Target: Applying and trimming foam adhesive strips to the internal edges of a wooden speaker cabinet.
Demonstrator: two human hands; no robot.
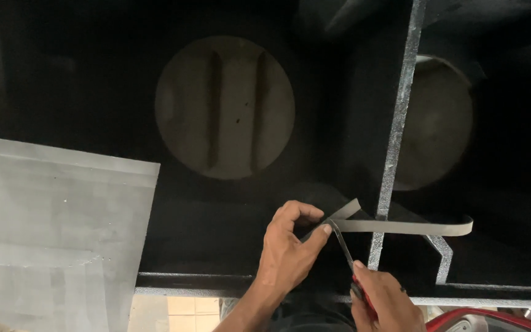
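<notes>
At the lower middle of the frame the left hand (287, 252) pinches one end of a narrow grey strip (401, 226) between thumb and curled fingers (302, 212). From there the strip runs right across the lower centre, flat and nearly level, passes in front of an upright pale divider edge (394, 135) and ends in a rounded tip at the lower right. A short folded flap of the same strip sticks up and to the right just above the thumb.

The right hand (385, 301) comes in from the bottom edge, right of centre, clenched around the red handle of a thin cutting tool (342, 246). The slim blade slants up and to the left and meets the strip right beside the left thumb; whether it is a knife or one blade of scissors cannot be told.

Both hands work over a big black box (62, 74) lined with dark, felt-like stuff. It has a large round hole (224, 107) at the upper centre, showing pale slats behind, and a second round opening (434, 123) to the right of the divider. A grey sheet (50, 233) lies at the lower left, overlapping the box's front edge. A red object (493, 320) peeks in at the bottom right corner, and tiled floor (182, 310) shows at the bottom below the box.
</notes>
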